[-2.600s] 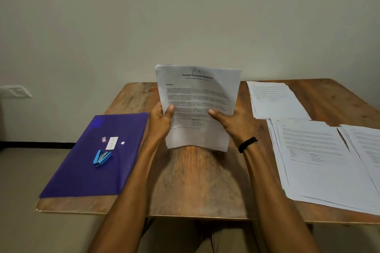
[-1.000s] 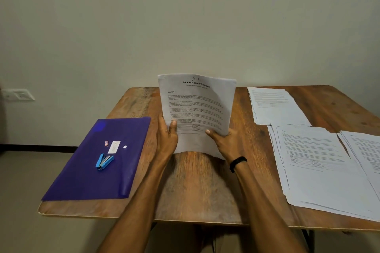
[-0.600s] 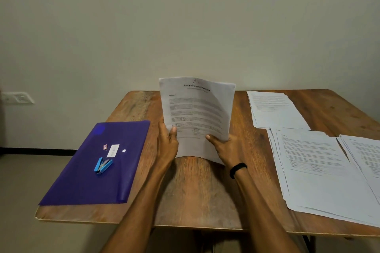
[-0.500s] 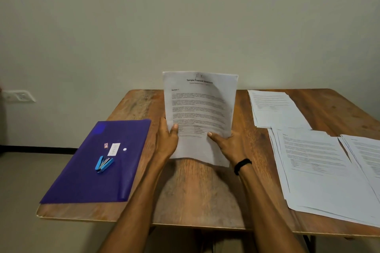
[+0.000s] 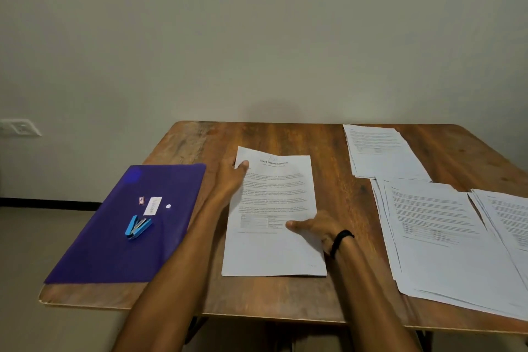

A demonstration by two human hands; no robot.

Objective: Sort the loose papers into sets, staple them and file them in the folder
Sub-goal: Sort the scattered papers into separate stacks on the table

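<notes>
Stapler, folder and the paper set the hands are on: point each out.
Stapler (image 5: 138, 226): head view, middle of its blue body.
Folder (image 5: 114, 254): head view, bare purple cover.
Paper set (image 5: 274, 251): head view, blank lower part of top sheet.

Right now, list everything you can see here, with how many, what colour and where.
table: one, brown, by the wall
folder: one, purple, table's left side
stapler: one, blue, on the folder
label: one, white, on the folder
held paper set: one, white, mid-table
far paper pile: one, white, far right
near paper pile: one, white, right front
edge paper pile: one, white, rightmost, cropped
wall socket: one, white, left wall
wristband: one, black, right wrist
left hand: grips the set's far left corner
right hand: grips its right edge
</notes>
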